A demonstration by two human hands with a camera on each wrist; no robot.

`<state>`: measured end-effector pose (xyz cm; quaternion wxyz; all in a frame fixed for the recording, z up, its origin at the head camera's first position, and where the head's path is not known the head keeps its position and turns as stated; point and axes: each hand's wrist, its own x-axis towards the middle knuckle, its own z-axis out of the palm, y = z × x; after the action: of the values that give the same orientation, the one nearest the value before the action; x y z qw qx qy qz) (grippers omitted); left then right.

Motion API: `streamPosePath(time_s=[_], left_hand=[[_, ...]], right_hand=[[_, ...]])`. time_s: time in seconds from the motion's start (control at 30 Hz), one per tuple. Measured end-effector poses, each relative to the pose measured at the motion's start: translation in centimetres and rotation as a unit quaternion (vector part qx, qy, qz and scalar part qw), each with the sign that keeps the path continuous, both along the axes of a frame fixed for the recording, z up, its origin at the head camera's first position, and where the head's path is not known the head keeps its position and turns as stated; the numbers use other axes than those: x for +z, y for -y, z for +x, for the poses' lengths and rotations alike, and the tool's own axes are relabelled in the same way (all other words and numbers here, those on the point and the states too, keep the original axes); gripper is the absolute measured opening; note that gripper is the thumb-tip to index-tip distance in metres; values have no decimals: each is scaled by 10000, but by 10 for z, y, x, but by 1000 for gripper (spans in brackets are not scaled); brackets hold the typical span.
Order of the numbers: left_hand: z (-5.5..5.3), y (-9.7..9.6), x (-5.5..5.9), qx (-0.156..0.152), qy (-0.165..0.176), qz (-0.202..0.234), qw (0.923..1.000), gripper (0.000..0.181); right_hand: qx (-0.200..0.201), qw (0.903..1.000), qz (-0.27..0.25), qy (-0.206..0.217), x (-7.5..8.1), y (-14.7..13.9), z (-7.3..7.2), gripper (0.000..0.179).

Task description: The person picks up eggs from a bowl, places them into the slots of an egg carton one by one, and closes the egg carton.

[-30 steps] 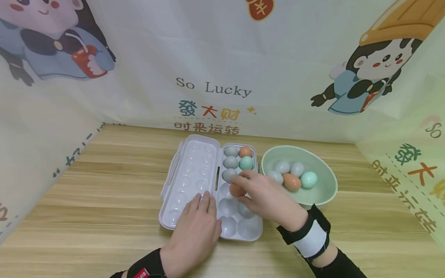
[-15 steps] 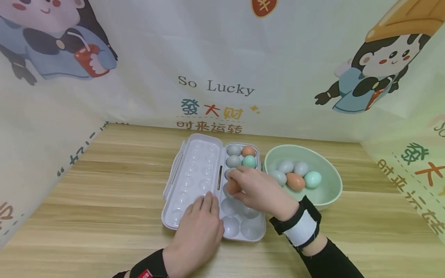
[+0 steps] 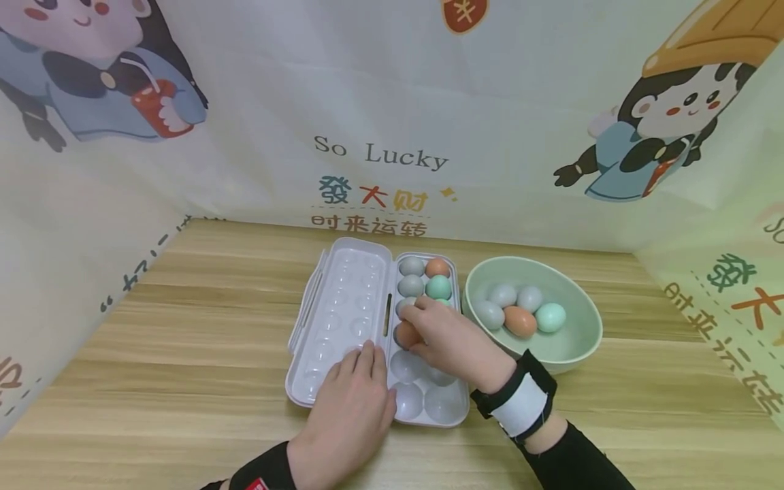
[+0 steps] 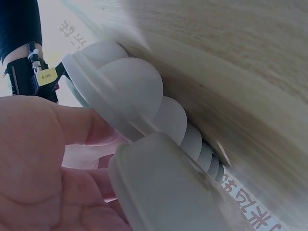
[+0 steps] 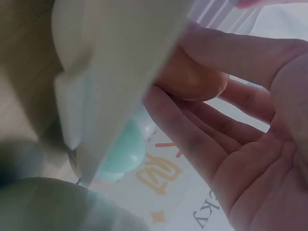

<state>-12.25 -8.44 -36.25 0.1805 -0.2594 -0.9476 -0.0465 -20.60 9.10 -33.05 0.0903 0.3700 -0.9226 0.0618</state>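
Note:
A pale lilac plastic egg box [image 3: 454,408] lies open on the table, lid [image 3: 346,269] to the left. My right hand [image 3: 462,337] pinches a brown egg [image 3: 407,333] low in the left row's fourth cup; thumb and fingers also show round this egg [image 5: 195,82] in the right wrist view. Behind it sit several grey eggs [image 3: 410,286], another brown egg [image 3: 437,267] and green eggs [image 3: 437,287], one partly covered by the hand. My left hand [image 3: 352,415] rests with straight fingers on the lid's near part, its thumb [image 4: 86,126] against the tray's edge.
Right of the egg box stands a light green bowl [image 3: 578,337] with grey eggs [image 3: 490,314], a brown egg [image 3: 520,321] and a green egg [image 3: 550,317]. Printed cloth [image 3: 257,136] hangs along the back and sides of the wooden table [image 3: 184,340].
My right hand has brought the brown egg slightly left and down, from above the cups into the left row's fourth cup. The left hand stays on the lid.

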Motion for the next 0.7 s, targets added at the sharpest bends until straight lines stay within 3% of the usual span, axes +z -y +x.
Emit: streamPosePath(time_s=[0.47, 0.7], left_hand=[[0, -1, -4, 58, -166, 45, 9998, 52], [0, -1, -4, -13, -226, 66, 9997, 52]], right_hand=[[-214, 9993, 196, -238, -7, 1, 0, 27], [7, 9999, -79, -98, -10, 0, 0, 27]])
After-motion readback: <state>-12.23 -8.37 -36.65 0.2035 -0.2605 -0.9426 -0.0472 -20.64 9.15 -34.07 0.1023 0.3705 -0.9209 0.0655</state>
